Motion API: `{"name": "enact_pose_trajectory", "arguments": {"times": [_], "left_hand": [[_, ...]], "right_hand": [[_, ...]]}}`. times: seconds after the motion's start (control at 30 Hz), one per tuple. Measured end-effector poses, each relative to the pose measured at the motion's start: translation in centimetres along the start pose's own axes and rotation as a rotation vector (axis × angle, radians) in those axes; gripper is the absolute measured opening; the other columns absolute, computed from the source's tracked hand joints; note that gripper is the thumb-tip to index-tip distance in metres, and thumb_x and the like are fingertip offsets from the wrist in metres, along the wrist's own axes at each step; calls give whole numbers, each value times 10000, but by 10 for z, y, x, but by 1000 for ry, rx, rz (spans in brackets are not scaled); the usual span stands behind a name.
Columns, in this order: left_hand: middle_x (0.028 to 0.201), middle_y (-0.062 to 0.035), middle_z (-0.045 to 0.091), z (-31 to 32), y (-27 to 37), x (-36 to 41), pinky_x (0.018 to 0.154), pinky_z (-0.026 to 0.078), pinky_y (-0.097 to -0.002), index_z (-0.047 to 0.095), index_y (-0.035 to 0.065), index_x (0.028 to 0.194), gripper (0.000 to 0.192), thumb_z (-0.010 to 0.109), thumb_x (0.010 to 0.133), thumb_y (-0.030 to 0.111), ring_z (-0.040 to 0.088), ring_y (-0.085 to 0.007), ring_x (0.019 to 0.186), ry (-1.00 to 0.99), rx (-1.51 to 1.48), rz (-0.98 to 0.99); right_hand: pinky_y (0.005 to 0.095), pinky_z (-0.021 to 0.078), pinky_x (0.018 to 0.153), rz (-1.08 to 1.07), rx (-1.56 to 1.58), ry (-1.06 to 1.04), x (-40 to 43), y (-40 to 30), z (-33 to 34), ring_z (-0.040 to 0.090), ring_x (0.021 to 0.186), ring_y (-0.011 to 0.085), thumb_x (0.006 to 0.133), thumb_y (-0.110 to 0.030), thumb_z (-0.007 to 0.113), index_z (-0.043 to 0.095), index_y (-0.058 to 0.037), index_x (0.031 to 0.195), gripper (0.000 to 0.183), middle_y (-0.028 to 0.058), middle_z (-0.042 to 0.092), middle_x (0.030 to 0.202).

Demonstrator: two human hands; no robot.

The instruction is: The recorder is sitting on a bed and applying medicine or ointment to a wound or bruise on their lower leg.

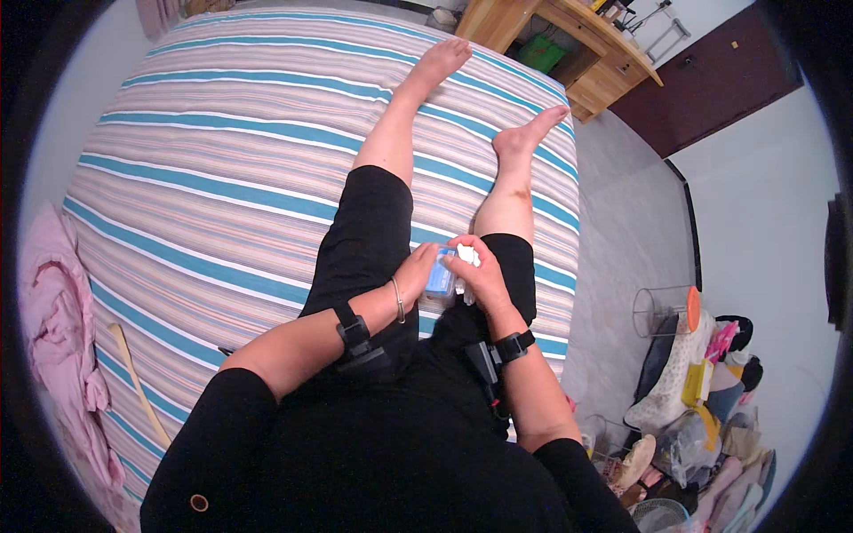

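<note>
Between my thighs, above the bed, is a small clear plastic box (440, 274) with a blue label that bears writing. My left hand (414, 272) grips the box along its left side. My right hand (485, 280) holds a crumpled white piece (468, 254), perhaps tissue or wrapping, and its thumb reaches over to the box's right edge. Some clear, shiny material (464, 290) shows below that hand; what it is cannot be made out. Fingers hide parts of both held things.
I sit with legs stretched out on a striped bedsheet (220, 140). A pink cloth (56, 333) and a long wooden stick (140, 386) lie at the left. A wooden desk (586, 50) stands beyond the foot. On the floor at right are piled clothes and bags (700, 413) and a wire basket (660, 312).
</note>
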State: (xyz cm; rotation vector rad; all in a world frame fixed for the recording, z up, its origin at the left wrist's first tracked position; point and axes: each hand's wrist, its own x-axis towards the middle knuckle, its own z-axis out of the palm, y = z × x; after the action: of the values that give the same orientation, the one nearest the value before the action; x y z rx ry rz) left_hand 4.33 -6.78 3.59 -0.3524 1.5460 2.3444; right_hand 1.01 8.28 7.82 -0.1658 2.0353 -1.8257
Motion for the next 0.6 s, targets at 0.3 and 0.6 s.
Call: {"name": "enact_pose_trajectory", "arguments": {"times": [0.3,0.6], "left_hand": [[1110,-91,579,-8,39,-51,602,513,-286,318,93,1455,493,421,1023,305,596,-154,901,-208,-50,-33],[1107,-84,620,-49,104,-38,932,426,-430,647,101,1113,337,668,777,85,535,-307,1081,87,1105,1124]], "right_hand": [[263,508,742,123,382,-31,-28,-17,-14,612,859,113,865,-93,672,600,-95,1148,292,17,630,978],[303,554,819,131,704,-46,-55,-16,-34,649,940,150,892,-82,650,584,-82,1197,312,48,641,1063]]}}
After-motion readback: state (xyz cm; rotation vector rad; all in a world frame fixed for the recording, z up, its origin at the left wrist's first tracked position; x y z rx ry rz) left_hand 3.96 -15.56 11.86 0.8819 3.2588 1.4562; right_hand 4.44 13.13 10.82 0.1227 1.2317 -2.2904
